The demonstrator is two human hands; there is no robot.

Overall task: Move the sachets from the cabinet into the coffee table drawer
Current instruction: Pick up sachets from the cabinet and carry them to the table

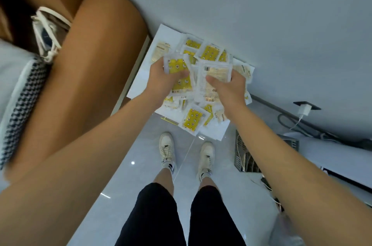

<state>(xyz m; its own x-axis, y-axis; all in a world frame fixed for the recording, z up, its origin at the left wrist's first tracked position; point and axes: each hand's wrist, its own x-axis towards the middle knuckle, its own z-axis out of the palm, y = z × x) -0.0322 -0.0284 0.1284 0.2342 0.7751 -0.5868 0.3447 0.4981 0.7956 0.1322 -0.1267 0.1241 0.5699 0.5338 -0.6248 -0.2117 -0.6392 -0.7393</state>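
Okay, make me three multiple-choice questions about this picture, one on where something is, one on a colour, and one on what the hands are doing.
1. Where does the heap of sachets lie?
A. on a white surface against the wall
B. on the brown sofa
C. on the floor tiles

2. What colour is the sachet in the left hand?
A. red
B. yellow with clear edges
C. blue

3. What is the right hand doing?
A. hanging open
B. pressing flat on the wall
C. gripping a pale sachet

Answers:
A, the heap lies on the white sheet next to the grey wall.
B, its printed face is yellow.
C, thumb and fingers curl round the packet.
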